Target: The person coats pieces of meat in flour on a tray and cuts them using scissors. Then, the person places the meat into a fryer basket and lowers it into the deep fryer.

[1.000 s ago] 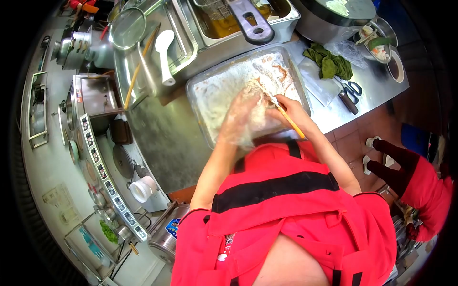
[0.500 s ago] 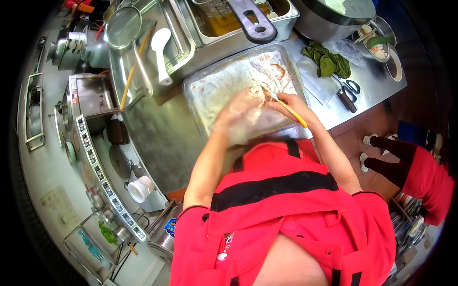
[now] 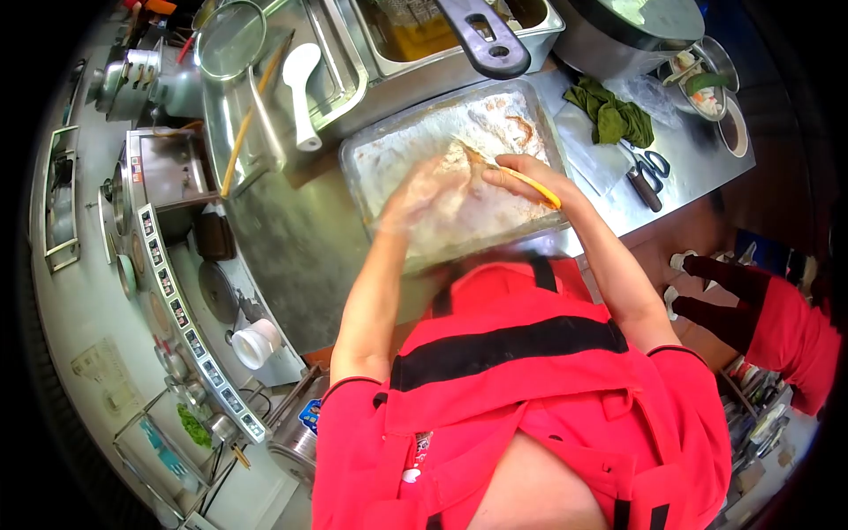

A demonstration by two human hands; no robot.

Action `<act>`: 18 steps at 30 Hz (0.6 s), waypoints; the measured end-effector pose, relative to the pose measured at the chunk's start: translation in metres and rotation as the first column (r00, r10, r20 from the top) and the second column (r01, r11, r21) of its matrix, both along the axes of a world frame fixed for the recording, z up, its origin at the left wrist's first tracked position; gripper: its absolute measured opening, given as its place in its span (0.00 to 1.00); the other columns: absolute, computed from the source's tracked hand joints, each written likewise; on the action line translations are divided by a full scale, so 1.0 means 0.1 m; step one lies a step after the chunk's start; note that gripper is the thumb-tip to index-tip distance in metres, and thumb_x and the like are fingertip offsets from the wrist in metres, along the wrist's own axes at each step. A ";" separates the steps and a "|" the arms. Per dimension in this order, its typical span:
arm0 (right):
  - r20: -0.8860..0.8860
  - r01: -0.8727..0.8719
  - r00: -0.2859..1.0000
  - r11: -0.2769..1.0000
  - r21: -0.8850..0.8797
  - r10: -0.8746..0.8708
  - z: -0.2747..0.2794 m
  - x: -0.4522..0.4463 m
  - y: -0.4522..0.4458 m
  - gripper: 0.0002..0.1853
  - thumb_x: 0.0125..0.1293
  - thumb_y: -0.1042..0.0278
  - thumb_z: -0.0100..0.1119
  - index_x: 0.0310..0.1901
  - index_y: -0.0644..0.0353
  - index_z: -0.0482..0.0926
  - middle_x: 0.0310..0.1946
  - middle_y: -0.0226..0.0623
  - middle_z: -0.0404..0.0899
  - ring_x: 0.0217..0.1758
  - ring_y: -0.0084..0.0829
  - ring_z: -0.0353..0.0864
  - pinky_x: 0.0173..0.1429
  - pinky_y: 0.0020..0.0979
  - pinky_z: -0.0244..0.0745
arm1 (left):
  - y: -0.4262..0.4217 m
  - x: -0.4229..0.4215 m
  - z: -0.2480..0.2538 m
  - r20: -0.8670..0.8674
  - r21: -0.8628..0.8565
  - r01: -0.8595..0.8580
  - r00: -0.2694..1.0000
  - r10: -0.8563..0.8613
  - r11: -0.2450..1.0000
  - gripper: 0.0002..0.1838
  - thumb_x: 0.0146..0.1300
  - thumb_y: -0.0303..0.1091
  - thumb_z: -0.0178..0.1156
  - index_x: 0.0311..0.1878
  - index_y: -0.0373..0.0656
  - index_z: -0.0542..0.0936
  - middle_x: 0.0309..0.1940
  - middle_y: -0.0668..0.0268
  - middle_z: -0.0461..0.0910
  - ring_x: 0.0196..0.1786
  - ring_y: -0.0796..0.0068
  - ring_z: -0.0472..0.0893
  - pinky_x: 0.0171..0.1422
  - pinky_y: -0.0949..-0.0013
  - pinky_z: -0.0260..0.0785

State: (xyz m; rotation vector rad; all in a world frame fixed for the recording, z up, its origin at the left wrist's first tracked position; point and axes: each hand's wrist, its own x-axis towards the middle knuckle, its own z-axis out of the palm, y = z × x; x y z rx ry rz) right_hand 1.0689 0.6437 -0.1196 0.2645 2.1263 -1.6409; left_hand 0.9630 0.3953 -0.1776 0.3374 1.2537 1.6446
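A shallow metal tray (image 3: pixel 360 168) dusted with white flour lies in front of me. Over its left part is my left hand (image 3: pixel 417 190), smeared by motion, beside a flour-coated piece (image 3: pixel 458 163); its fingers cannot be made out. My right hand (image 3: pixel 528 177), over the tray's right part, is closed on yellow-handled tongs (image 3: pixel 543 192). The tips of the tongs reach the floured piece, hidden partly by flour. A reddish-brown smear marks the flour near the tray's far right corner.
Behind the tray is a fryer (image 3: pixel 415 75) with a black basket handle (image 3: pixel 486 40). To the left lie a white scoop (image 3: pixel 303 93) and a strainer (image 3: pixel 231 40). A green cloth (image 3: pixel 609 110) and scissors (image 3: pixel 647 168) are at right. Another person (image 3: pixel 791 327) stands farther right.
My left hand has moved a little left and toward the near side. My right hand and the tongs have shifted slightly up, with the handle tilted flatter.
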 end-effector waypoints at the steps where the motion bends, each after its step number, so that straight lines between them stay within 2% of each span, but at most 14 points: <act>1: -0.077 0.003 0.997 0.999 0.043 0.000 -0.07 -0.01 0.01 0.32 0.63 0.31 0.62 0.35 0.61 0.81 0.20 0.26 0.70 0.23 0.19 0.67 0.26 0.27 0.63 | 0.04 0.02 0.11 -0.008 -0.009 0.021 1.000 -0.021 1.000 0.40 0.61 0.46 0.68 0.67 0.27 0.67 0.53 0.56 0.82 0.55 0.70 0.82 0.62 0.69 0.73; 3: -0.237 0.020 0.971 0.991 0.129 0.011 -0.24 -0.04 0.01 0.31 0.65 0.32 0.60 0.32 0.60 0.76 0.20 0.23 0.66 0.23 0.16 0.64 0.25 0.26 0.61 | 0.18 0.00 0.36 -0.042 -0.023 0.125 0.991 -0.126 0.992 0.40 0.61 0.46 0.69 0.68 0.27 0.67 0.53 0.56 0.82 0.54 0.70 0.82 0.61 0.70 0.73; 6: 0.058 0.079 0.995 0.995 -0.054 -0.076 0.02 -0.11 0.10 0.31 0.65 0.32 0.60 0.33 0.60 0.77 0.21 0.25 0.68 0.21 0.17 0.65 0.24 0.26 0.60 | 0.26 0.00 0.48 -0.108 -0.317 0.103 0.984 -0.143 0.943 0.37 0.61 0.41 0.68 0.67 0.26 0.68 0.52 0.58 0.82 0.51 0.71 0.82 0.58 0.71 0.72; 10: 0.160 0.181 0.974 0.977 -0.116 -0.161 0.01 -0.08 0.26 0.32 0.67 0.32 0.57 0.34 0.63 0.78 0.18 0.26 0.69 0.20 0.19 0.70 0.22 0.24 0.61 | 0.19 0.08 0.69 -0.096 -0.289 -0.120 0.991 0.096 0.950 0.28 0.62 0.36 0.67 0.61 0.29 0.74 0.48 0.62 0.83 0.48 0.73 0.81 0.54 0.71 0.72; 12: 0.115 0.137 0.987 0.967 -0.213 -0.114 -0.13 0.02 0.41 0.33 0.70 0.34 0.53 0.35 0.64 0.79 0.17 0.30 0.71 0.20 0.21 0.71 0.24 0.26 0.65 | 0.11 0.10 0.75 -0.092 -0.322 -0.245 0.969 0.227 0.915 0.23 0.61 0.36 0.68 0.56 0.34 0.78 0.45 0.66 0.81 0.48 0.77 0.79 0.52 0.72 0.73; 14: 0.113 0.135 0.988 0.946 -0.296 -0.105 0.04 0.17 0.46 0.32 0.71 0.34 0.51 0.35 0.64 0.79 0.19 0.32 0.74 0.20 0.22 0.71 0.24 0.28 0.67 | 0.00 0.12 0.64 -0.077 -0.295 -0.336 0.941 0.328 0.894 0.24 0.64 0.35 0.66 0.58 0.30 0.76 0.46 0.62 0.83 0.48 0.73 0.81 0.55 0.71 0.73; 15: 0.171 0.101 0.983 0.967 -0.236 -0.061 0.12 0.25 0.46 0.34 0.72 0.34 0.49 0.36 0.65 0.81 0.21 0.36 0.77 0.20 0.24 0.75 0.25 0.29 0.70 | -0.04 0.15 0.60 -0.067 -0.286 -0.377 0.925 0.373 0.881 0.25 0.65 0.35 0.64 0.59 0.27 0.75 0.47 0.60 0.84 0.48 0.71 0.82 0.57 0.70 0.73; 18: 0.310 0.014 0.951 0.996 -0.087 0.013 0.15 0.47 0.27 0.37 0.70 0.30 0.50 0.38 0.66 0.82 0.21 0.35 0.77 0.21 0.26 0.79 0.25 0.28 0.73 | 0.00 0.20 0.85 -0.006 -0.306 -0.221 0.973 0.231 0.926 0.27 0.65 0.38 0.65 0.61 0.28 0.74 0.50 0.59 0.82 0.51 0.71 0.81 0.58 0.68 0.74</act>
